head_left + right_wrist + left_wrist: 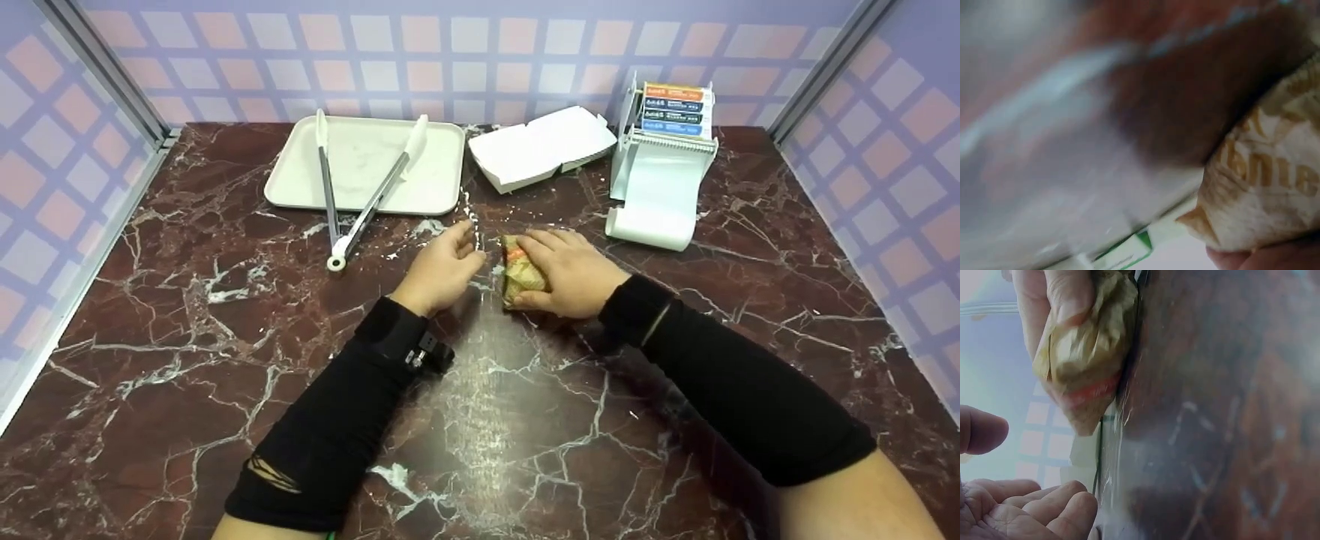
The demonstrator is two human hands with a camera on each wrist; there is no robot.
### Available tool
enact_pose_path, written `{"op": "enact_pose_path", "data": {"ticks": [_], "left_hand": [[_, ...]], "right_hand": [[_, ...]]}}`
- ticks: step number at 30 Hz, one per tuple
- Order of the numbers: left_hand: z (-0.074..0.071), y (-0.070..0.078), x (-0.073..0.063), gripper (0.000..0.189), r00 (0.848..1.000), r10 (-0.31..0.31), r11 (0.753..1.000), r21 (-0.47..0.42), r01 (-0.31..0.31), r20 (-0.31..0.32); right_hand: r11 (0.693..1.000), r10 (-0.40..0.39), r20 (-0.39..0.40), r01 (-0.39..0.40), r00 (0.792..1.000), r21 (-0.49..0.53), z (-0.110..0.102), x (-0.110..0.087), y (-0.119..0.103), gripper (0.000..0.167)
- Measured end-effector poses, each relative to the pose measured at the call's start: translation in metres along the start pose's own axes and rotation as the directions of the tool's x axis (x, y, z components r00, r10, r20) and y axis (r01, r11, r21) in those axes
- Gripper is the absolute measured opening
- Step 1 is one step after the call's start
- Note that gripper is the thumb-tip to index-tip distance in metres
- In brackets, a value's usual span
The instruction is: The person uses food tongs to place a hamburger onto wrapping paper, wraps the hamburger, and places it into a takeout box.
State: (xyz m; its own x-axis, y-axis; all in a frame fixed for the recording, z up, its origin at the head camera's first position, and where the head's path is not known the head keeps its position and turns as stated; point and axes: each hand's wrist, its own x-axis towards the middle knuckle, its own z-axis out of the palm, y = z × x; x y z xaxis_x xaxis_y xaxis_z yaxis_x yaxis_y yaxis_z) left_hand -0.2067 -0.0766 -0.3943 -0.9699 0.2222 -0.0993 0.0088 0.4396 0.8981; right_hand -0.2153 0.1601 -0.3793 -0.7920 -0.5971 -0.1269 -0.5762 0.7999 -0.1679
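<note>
Paper-wrapped parcel (525,274) lies on the marbled tabletop (225,397), nearer than the beige tray (360,157) and off to its right. Its wrapping looks closed, by my judgement, though one pointed corner (1199,222) juts out, so some folding may be left; it has not been boxed. The right hand (570,270) grips the parcel, thumb along its near side; the left hand (442,266), fingers loose and thumb apart, holds nothing beside it. What the wrapper encloses is hidden. The tray bears the spread ends of tongs (379,193), whose hinge rests outside its near edge. Just right of the tray is a white paperboard box (544,146), contents unclear; farther right, a dispenser (667,135) has a white strip (660,202) curling from its front.
</note>
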Motion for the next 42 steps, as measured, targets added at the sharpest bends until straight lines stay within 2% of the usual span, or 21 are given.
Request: {"op": "enact_pose_path", "data": {"ticks": [4,8,13,20,25,28,30,33,42], "left_hand": [[-0.001,0.006,0.003,0.068,1.0,-0.012,0.993,0.117,0.014,-0.018],[-0.002,0.015,0.013,0.069,0.999,-0.047,0.969,0.241,0.05,-0.019],[-0.005,0.022,0.038,0.072,0.996,-0.083,0.94,0.332,0.083,-0.013],[-0.004,0.02,0.077,0.079,0.995,-0.054,0.867,0.49,0.089,-0.084],[-0.002,0.022,0.098,0.082,0.995,-0.054,0.846,0.525,0.092,-0.089],[-0.002,0.023,0.107,0.079,0.995,-0.049,0.811,0.578,0.091,-0.088],[-0.003,0.025,0.111,0.074,0.995,-0.043,0.775,0.625,0.087,-0.085],[-0.001,0.028,0.114,0.064,0.996,-0.028,0.736,0.673,0.075,-0.08],[0.011,0.038,0.116,0.044,0.996,0.04,0.717,0.697,0.024,-0.075]], "right_hand": [[0.999,0.031,0.013,-0.031,0.999,0.019,-0.006,-0.012,0.017,0.098],[0.994,0.092,0.02,-0.093,0.996,0.05,-0.01,-0.026,0.032,0.098],[0.99,0.122,0.013,-0.123,0.992,0.067,-0.008,-0.038,0.044,0.101],[0.99,0.117,-0.003,-0.116,0.993,0.076,-0.004,-0.041,0.046,0.1],[0.992,0.106,-0.012,-0.105,0.994,0.073,-0.003,-0.04,0.047,0.099],[0.992,0.107,-0.013,-0.106,0.994,0.074,-0.003,-0.04,0.047,0.099],[0.992,0.105,-0.012,-0.104,0.994,0.075,-0.003,-0.04,0.047,0.1],[0.992,0.104,-0.013,-0.103,0.994,0.078,-0.002,-0.04,0.047,0.1],[0.991,0.111,-0.033,-0.108,0.993,0.079,-0.003,-0.048,0.052,0.099]]}}
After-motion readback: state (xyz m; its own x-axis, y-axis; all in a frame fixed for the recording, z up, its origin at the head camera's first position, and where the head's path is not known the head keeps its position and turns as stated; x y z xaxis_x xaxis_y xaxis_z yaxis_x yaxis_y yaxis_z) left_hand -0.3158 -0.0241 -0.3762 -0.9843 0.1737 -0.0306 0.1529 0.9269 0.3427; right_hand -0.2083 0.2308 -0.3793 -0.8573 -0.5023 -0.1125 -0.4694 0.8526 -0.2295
